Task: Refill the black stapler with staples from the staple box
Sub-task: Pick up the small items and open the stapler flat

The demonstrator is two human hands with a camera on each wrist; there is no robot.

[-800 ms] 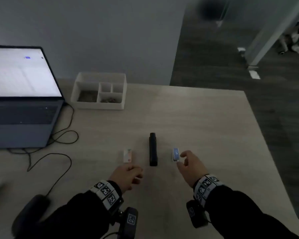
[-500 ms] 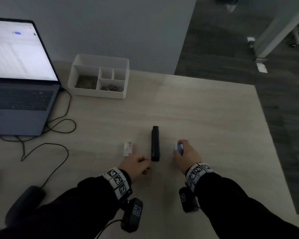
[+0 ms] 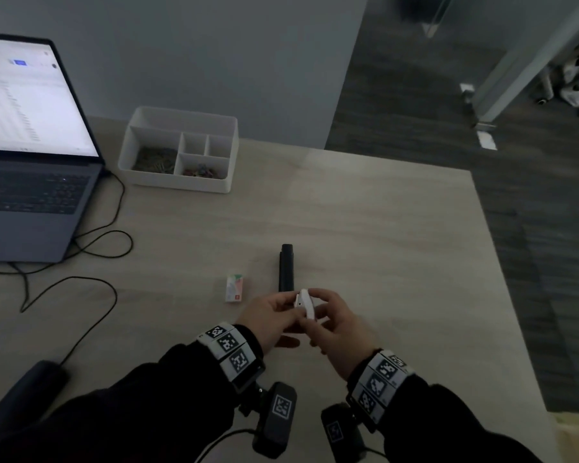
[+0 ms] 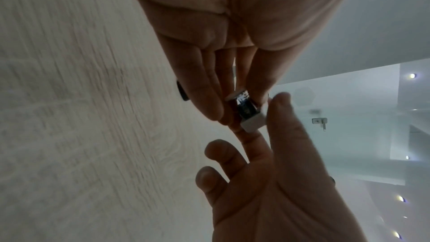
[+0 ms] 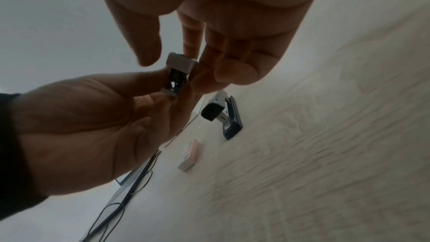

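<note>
The black stapler (image 3: 286,267) lies closed on the wooden table (image 3: 381,228), pointing away from me; the right wrist view also shows the stapler (image 5: 221,115). Just in front of its near end, both hands hold a small white staple box (image 3: 305,304) above the table. My left hand (image 3: 281,309) pinches the box's left end and my right hand (image 3: 325,305) pinches its right end. In the wrist views the staple box (image 4: 250,111) (image 5: 179,65) looks slid partly open, with a dark inside showing.
A second small box (image 3: 234,288), pink and green, lies left of the stapler. A white desk organiser (image 3: 181,152) with clips stands at the back. An open laptop (image 3: 30,162) and its cables (image 3: 91,255) fill the left side. The table's right edge drops to dark floor.
My right hand has lifted the small box from the table right of the stapler and brought it to the middle. My left hand has risen from the table and taken hold of it too.
</note>
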